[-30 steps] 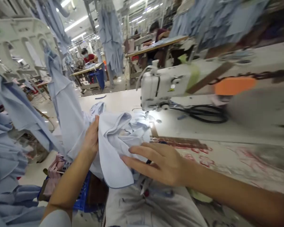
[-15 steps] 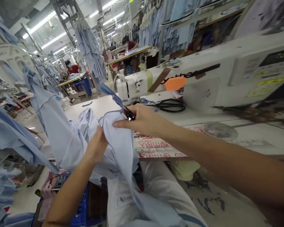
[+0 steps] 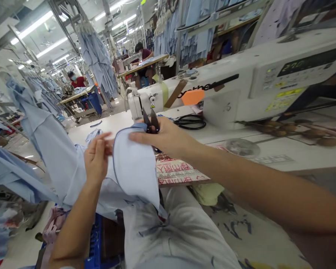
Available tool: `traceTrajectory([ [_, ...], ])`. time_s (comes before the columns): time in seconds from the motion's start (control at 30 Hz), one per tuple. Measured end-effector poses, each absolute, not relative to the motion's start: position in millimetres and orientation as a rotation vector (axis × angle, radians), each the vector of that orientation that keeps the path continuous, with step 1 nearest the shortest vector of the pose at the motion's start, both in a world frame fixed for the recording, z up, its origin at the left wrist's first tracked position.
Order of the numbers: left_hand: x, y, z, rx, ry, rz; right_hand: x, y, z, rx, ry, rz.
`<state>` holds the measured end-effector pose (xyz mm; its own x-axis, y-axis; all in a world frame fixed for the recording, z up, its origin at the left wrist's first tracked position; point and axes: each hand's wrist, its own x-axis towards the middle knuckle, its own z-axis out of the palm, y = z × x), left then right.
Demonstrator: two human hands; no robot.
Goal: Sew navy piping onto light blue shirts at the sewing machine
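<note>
A pale blue shirt piece [image 3: 134,168] with a dark piped edge hangs between my hands above my lap. My left hand [image 3: 96,158] pinches its left edge, fingers closed on the cloth. My right hand [image 3: 162,136] grips the top edge of the same piece and also holds small black thread snips [image 3: 151,121], their blades pointing up. Both hands are just in front of the white sewing machine [image 3: 240,89].
Black scissors [image 3: 190,121] lie on the white table [image 3: 112,125] beside the machine. More pale blue garments [image 3: 42,130] hang at the left, over a blue crate [image 3: 93,239]. Other workers sit at tables far behind. A printed sheet [image 3: 176,172] lies at the table's edge.
My right hand rose from lying flat on the cloth, took hold of its edge with the snips and lifted it. My left hand moved up along the left edge.
</note>
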<state>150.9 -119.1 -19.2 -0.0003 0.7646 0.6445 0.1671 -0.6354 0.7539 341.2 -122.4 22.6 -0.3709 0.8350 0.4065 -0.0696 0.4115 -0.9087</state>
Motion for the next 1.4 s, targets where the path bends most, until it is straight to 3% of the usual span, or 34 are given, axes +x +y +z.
traceTrajectory([
  [0.13, 156, -116, -28, 2.658, 0.803, 2.022, 335, -113, 16, -0.648, -1.662, 1.028],
  [0.33, 165, -130, -43, 2.973, 0.587, 1.433, 332, -100, -25, -0.825, -1.513, 1.068],
  [0.47, 160, -126, -46, 2.973, 0.271, 1.071, 365, -101, -56, -0.941, -1.781, 0.923],
  [0.6, 133, -103, -37, 3.019, 0.372, 0.859, 414, -84, -82, -1.298, -1.855, 0.304],
  [0.77, 131, -43, -47, 2.854, 0.534, 1.186, 408, -70, -102, -0.802, -2.532, 0.047],
  [0.93, 169, -30, -91, 2.9, 0.245, 0.868, 414, -74, -100, -0.537, -2.674, 0.279],
  [1.07, 180, -47, -105, 2.977, 0.272, 0.726, 416, -60, -89, -0.925, -2.332, 0.454],
  [1.2, 178, -51, -100, 3.053, 0.257, 0.746, 384, -30, -83, -1.414, -2.432, 0.182],
  [1.4, 188, -37, -85, 3.195, 0.189, 0.786, 377, -16, -80, -1.6, -2.644, -0.21],
])
